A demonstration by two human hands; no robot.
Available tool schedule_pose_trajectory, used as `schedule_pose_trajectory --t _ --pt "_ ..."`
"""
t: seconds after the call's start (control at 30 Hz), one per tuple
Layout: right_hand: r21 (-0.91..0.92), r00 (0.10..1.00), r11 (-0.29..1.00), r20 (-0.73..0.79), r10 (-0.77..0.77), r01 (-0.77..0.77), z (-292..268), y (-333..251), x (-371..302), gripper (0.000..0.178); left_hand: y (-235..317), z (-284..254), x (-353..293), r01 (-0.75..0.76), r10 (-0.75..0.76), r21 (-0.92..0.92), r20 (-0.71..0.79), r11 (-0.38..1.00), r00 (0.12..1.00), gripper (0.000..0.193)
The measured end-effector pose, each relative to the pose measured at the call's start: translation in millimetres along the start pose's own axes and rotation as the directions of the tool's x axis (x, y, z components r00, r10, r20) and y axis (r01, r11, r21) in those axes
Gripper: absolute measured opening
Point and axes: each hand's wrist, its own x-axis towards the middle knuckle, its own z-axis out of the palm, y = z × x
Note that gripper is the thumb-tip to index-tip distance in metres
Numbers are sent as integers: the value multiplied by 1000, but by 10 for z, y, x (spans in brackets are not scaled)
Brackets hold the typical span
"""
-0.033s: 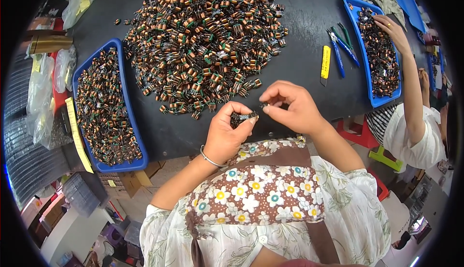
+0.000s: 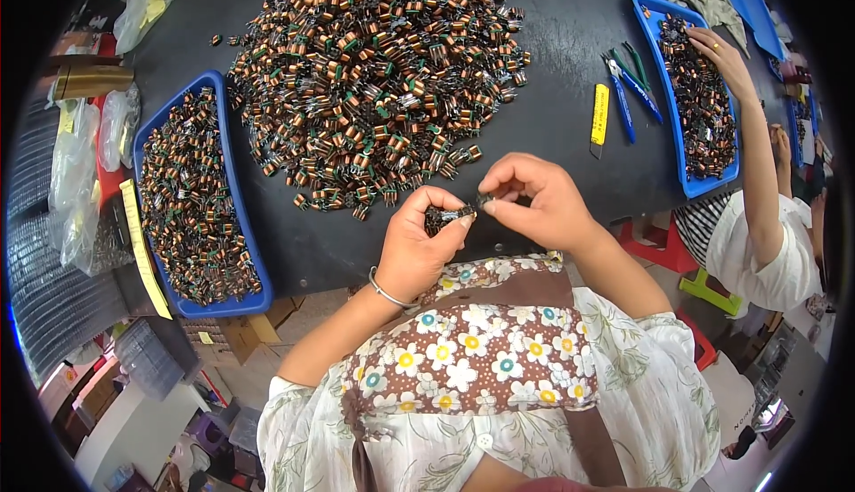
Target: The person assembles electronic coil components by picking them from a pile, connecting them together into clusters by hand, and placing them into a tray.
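My left hand [image 2: 422, 235] is closed around copper-wound coils [image 2: 436, 220] with dark ends and thin metal pins, low over the table's near edge. How many it holds is hidden by the fingers. Just to its right, my right hand [image 2: 536, 196] pinches a small dark piece [image 2: 484, 198] between thumb and forefinger. That piece looks like another coil, but the fingertips cover most of it. The fingertips of both hands nearly meet. Beyond them, a large heap of loose copper coils [image 2: 374, 82] spreads over the black table [image 2: 570, 11].
A blue tray [image 2: 252, 269] full of coils stands at the left. At the right, a co-worker's hand [image 2: 723, 60] reaches into another blue tray [image 2: 690, 191] of coils. Between lie a yellow utility knife [image 2: 599, 116], blue-handled cutters [image 2: 623, 105] and a green-handled tool [image 2: 638, 66].
My right hand has shifted very slightly toward the left hand, bringing the small dark piece closer to the coils there. My left hand stays in place.
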Motion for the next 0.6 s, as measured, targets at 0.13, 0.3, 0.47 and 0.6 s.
schedule_pose_trajectory --t 0.13,0.3,0.47,0.6 --pt "-7 998 998 2 62 -62 43 -88 -74 12 14 -3 12 -15 16 -21 32 1000 999 14" --pt "-115 997 992 55 56 -50 12 -99 -45 13 40 -7 -9 25 -25 3 40 1000 999 14" --pt "-640 867 680 -40 -496 360 -16 88 254 15 8 -3 5 25 -26 16 27 1000 999 13" --pt "-748 897 601 -17 -441 281 47 95 278 18 12 -18 2 31 -32 38 35 999 999 14"
